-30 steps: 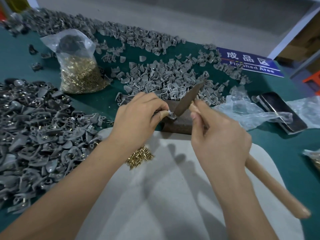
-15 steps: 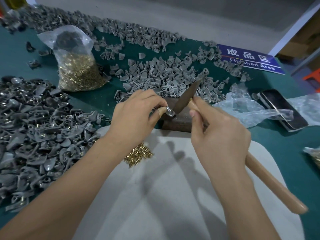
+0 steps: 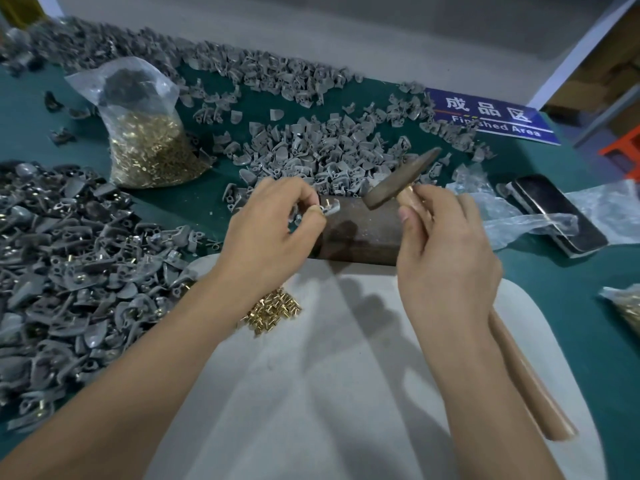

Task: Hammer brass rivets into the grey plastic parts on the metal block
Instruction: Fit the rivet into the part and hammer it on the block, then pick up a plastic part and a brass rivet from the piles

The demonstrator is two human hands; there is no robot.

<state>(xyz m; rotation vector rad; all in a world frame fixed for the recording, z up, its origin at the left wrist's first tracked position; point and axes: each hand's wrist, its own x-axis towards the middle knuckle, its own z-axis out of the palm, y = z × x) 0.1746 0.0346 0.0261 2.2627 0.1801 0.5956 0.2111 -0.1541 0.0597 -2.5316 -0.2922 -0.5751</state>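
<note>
Hammer (image 3: 398,180) head has lifted off the grey part (image 3: 328,208) and sits raised over the metal block (image 3: 363,233), right hand (image 3: 446,258) clenched on its handle, left hand (image 3: 273,233) still pinching the part at the block's left end, strike likely done

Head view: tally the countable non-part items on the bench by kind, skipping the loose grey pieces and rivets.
Hammer: 1
Metal block: 1
Rivet bags: 2
Phone: 1
Blue sign: 1
Total: 6
</note>
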